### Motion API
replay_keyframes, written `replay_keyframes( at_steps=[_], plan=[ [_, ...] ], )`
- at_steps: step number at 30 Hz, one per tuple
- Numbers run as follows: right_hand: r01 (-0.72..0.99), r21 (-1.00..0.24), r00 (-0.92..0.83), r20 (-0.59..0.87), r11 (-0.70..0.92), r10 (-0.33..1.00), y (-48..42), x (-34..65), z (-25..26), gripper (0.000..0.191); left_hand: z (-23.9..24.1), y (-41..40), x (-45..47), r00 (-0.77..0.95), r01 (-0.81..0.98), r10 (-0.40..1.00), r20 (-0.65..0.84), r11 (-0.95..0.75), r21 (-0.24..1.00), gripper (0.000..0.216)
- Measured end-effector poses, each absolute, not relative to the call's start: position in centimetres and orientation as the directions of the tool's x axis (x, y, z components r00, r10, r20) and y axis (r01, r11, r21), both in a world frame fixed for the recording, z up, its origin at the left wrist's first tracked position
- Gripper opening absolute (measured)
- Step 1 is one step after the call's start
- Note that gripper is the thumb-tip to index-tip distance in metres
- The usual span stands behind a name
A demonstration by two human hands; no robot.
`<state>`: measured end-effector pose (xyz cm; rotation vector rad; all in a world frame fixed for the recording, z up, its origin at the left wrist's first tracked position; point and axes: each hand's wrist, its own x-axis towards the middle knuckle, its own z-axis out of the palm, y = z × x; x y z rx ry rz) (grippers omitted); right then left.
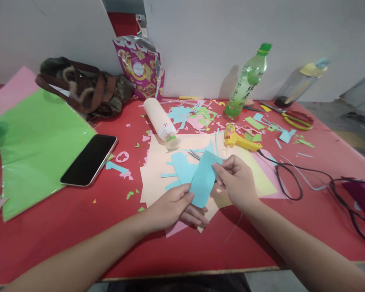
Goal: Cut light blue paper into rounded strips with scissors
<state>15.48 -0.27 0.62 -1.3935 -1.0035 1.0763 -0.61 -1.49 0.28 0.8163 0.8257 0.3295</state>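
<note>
Between my two hands is a rounded strip of blue paper (203,178), tilted above the work sheets. My left hand (178,205) pinches its lower end between thumb and fingers. At its upper right edge, my right hand (235,176) grips it with thumb and forefinger. Just behind the strip lie small scissors (194,154), their blades showing and the rest hidden. More cut blue paper (182,167) lies under the strip, on cream paper sheets (153,182).
A yellow glue gun (240,140) with a black cord lies right of the sheets. Behind are a white bottle (159,117), green drink bottle (246,81), snack bag (140,69) and yellow-handled scissors (298,121). Leftward are a phone (89,160) and green paper (39,142). Scraps litter the red table (118,251).
</note>
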Motion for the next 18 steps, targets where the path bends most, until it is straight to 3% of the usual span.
replay_keyframes(
  at_steps=[8,18],
  plan=[
    [-0.002,-0.996,0.239,-0.087,-0.089,0.967,-0.3,15.55,0.65,0.025,-0.42,-1.72,-0.65,0.642,-0.064,0.553,-0.531,0.729,0.682,0.024],
    [-0.031,-0.997,0.238,-0.075,-0.069,0.968,-0.23,15.55,0.51,0.025,-0.04,-1.61,-0.6,0.631,-0.044,0.537,-0.559,0.745,0.666,0.029]
  ],
)
